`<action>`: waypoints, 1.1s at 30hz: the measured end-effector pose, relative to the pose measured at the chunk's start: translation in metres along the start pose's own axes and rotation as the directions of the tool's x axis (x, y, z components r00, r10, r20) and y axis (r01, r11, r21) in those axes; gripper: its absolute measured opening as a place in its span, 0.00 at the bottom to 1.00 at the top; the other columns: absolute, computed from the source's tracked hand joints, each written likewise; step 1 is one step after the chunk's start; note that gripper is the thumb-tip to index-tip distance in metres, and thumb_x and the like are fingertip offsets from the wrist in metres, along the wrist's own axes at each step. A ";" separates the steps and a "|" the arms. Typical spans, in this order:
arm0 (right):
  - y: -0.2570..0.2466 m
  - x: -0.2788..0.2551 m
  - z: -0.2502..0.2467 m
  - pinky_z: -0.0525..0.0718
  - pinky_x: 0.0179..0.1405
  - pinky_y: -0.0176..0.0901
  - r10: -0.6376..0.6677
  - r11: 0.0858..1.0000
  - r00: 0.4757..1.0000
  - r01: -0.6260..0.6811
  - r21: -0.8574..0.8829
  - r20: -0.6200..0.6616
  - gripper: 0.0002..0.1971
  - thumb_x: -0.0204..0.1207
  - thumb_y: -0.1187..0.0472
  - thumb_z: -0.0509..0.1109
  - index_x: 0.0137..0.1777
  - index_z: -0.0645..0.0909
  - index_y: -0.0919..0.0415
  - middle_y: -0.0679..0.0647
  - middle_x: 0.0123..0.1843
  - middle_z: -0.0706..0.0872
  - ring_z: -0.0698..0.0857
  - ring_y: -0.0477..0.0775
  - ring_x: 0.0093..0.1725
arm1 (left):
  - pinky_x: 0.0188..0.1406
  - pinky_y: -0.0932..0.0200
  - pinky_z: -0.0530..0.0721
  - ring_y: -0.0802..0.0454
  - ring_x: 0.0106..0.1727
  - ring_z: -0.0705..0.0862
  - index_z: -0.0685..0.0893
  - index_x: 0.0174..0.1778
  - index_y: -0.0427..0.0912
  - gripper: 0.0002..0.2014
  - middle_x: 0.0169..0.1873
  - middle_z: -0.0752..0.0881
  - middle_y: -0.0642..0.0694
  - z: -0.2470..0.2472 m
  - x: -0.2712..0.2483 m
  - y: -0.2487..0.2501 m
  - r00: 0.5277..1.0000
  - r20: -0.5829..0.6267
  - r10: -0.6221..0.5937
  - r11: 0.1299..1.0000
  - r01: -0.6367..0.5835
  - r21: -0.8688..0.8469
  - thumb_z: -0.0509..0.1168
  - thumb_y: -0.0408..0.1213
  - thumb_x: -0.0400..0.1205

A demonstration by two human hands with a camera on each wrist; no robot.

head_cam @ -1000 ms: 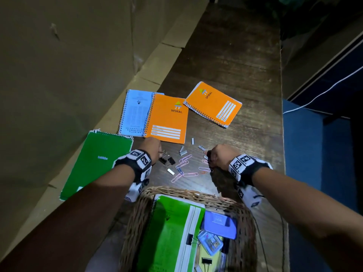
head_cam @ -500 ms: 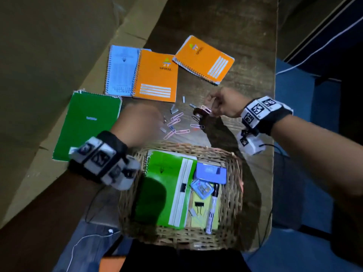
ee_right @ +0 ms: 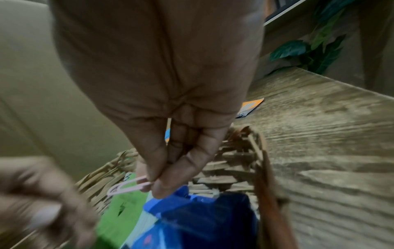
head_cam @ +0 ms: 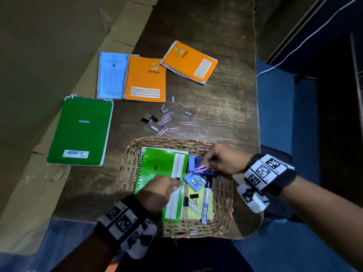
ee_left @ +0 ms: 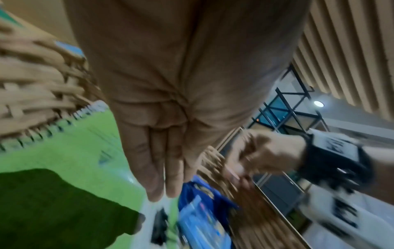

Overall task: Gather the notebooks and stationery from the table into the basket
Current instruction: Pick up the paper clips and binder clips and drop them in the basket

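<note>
The right hand (ee_right: 170, 151) pinched 1 pink wire paper clip (ee_right: 127, 185) by its end between thumb and fingertip, its long axis pointing away from the grip, above the woven wicker basket (head_cam: 129, 163) directly below. The left hand (head_cam: 159, 191), fingers straight, held nothing nearby.

The orange notebook (head_cam: 146, 79) reads "SPIRAL"; green pad (head_cam: 80, 132) perhaps "ASC".

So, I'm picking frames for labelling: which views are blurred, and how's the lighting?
Head view: dim but sharp. Left wrist view: motion blur smears the basket and right hand. Right wrist view: pink paper clip sharp, left hand smeared.
</note>
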State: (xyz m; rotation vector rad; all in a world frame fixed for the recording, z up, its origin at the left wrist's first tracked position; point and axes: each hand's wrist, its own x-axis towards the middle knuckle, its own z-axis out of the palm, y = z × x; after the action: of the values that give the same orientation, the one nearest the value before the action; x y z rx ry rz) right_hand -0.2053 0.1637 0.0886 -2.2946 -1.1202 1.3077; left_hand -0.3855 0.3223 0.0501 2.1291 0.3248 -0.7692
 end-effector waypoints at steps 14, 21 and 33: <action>-0.032 0.017 -0.029 0.81 0.43 0.37 -0.060 0.991 0.994 0.047 -0.128 -0.096 0.11 0.71 0.70 0.68 0.47 0.90 0.57 0.51 0.44 0.92 0.88 0.48 0.43 | 0.48 0.60 0.78 0.52 0.43 0.83 0.86 0.53 0.40 0.09 0.42 0.86 0.48 -0.144 0.017 0.005 0.783 -0.621 0.027 0.999 -0.041 -0.008 0.69 0.34 0.78; -0.002 0.109 -0.110 0.83 0.49 0.43 0.141 0.972 0.922 -0.197 -0.124 -0.360 0.02 0.69 0.65 0.76 0.41 0.87 0.59 0.58 0.43 0.91 0.87 0.56 0.45 | 0.47 0.55 0.80 0.45 0.49 0.83 0.85 0.46 0.40 0.10 0.43 0.86 0.43 -0.208 0.113 -0.018 0.936 -0.327 -0.128 0.910 0.242 0.337 0.74 0.40 0.74; 0.009 0.171 -0.095 0.86 0.46 0.56 -0.024 0.831 0.996 -0.026 -0.556 -0.082 0.10 0.76 0.62 0.65 0.56 0.77 0.58 0.62 0.51 0.85 0.85 0.65 0.47 | 0.46 0.48 0.85 0.39 0.40 0.84 0.87 0.42 0.29 0.20 0.40 0.89 0.34 -0.189 0.149 -0.022 0.937 -0.178 -0.302 0.842 0.349 0.412 0.76 0.45 0.71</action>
State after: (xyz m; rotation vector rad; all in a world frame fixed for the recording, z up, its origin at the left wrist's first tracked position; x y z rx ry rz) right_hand -0.0723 0.2964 0.0315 -2.7120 -1.6444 0.9470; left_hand -0.2021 0.4787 0.0315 2.5856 0.6358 -0.9999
